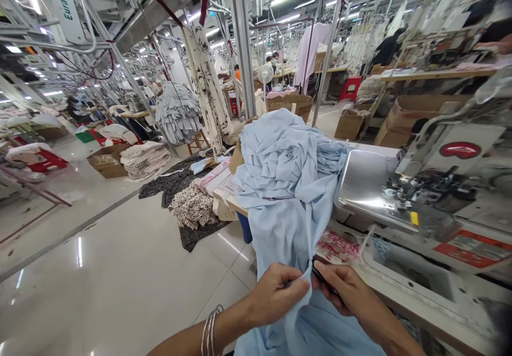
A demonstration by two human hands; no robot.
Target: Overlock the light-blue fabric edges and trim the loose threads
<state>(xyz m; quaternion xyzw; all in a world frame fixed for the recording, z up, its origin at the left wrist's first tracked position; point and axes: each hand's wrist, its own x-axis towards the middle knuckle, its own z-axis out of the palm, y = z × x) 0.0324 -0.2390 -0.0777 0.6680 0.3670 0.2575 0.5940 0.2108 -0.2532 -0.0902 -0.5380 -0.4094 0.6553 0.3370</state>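
Note:
My left hand (280, 292) is closed on the light blue fabric (280, 233), pinching its edge between thumb and fingers. Close beside it, my right hand (346, 289) grips a small dark tool that looks like thread snips (318, 275). The tool's tip meets the fabric edge near my left fingers; its blades are mostly hidden. From the heaped pile (284, 148) on the table, the blue cloth runs down between my hands and over my lap.
At right stands a sewing machine (452, 190) with a shiny metal plate (364, 185). Spotted fabric (194, 204) lies on dark cloth on the floor at left. A metal post (242, 41) rises behind the pile. Cardboard boxes (416, 113) and other people are farther back.

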